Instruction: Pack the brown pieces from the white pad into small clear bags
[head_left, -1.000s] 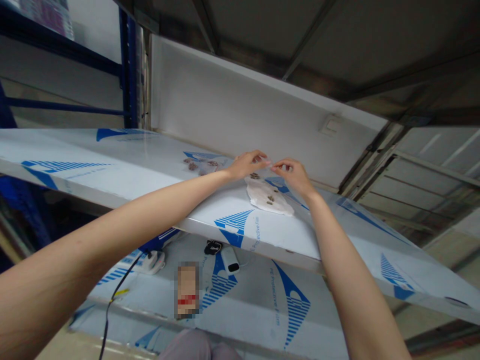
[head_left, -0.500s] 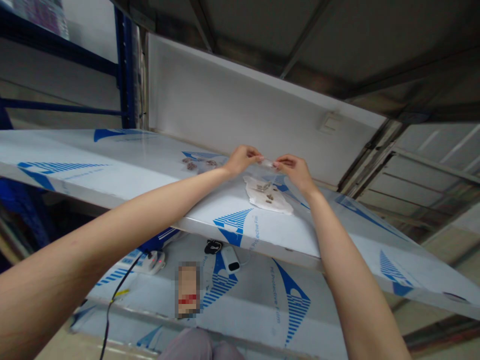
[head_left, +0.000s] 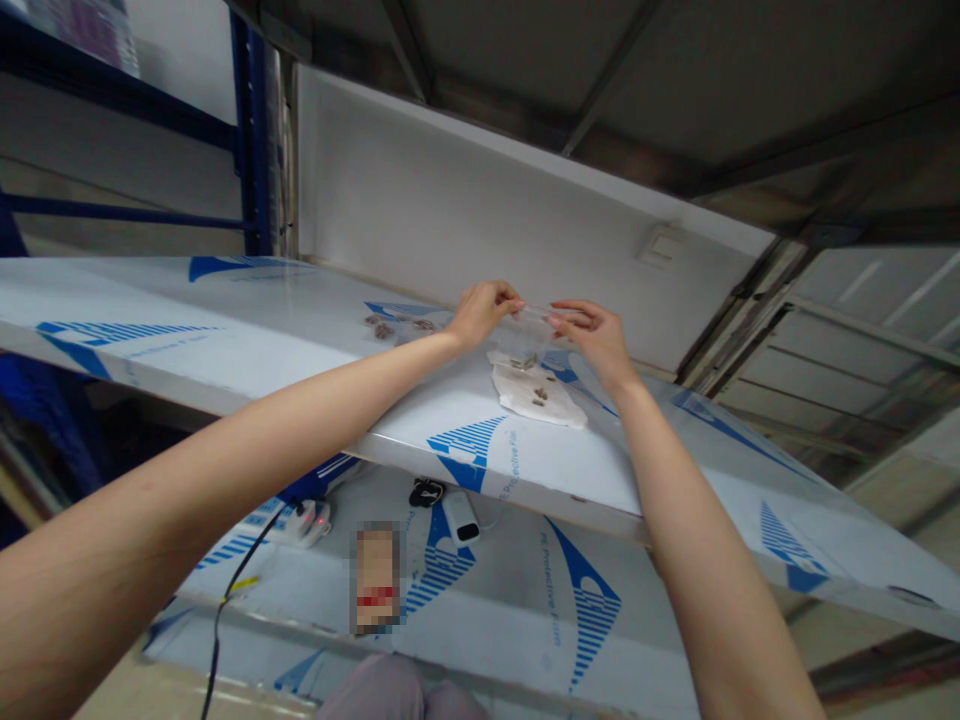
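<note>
Between my two hands hangs a clear plastic bag [head_left: 531, 332] with a few small brownish pieces at its bottom. My left hand [head_left: 486, 312] pinches the bag's upper left corner between thumb and fingers. My right hand [head_left: 592, 335] grips its right side near the top, thumb in front. Just below the bag lies a white sheet of paper [head_left: 517, 392], tissue-like, with several small dark pieces [head_left: 540, 394] on it; their kind is too small to make out. Left of the bag, several clear packets [head_left: 384, 330] with reddish-brown contents rest on the film-covered shelf [head_left: 405, 420].
A lower shelf [head_left: 510, 590] holds a power strip [head_left: 304, 522] with a black cable, a white device [head_left: 461, 518], a small black item [head_left: 426, 492] and a blurred-out object [head_left: 377, 578]. A dark metal shelf [head_left: 525, 70] hangs overhead. Blue rack posts [head_left: 251, 130] stand at left.
The bag has risen slightly, and its mouth edge is stretched between my hands. My right hand has shifted a little right and its fingers have spread somewhat.
</note>
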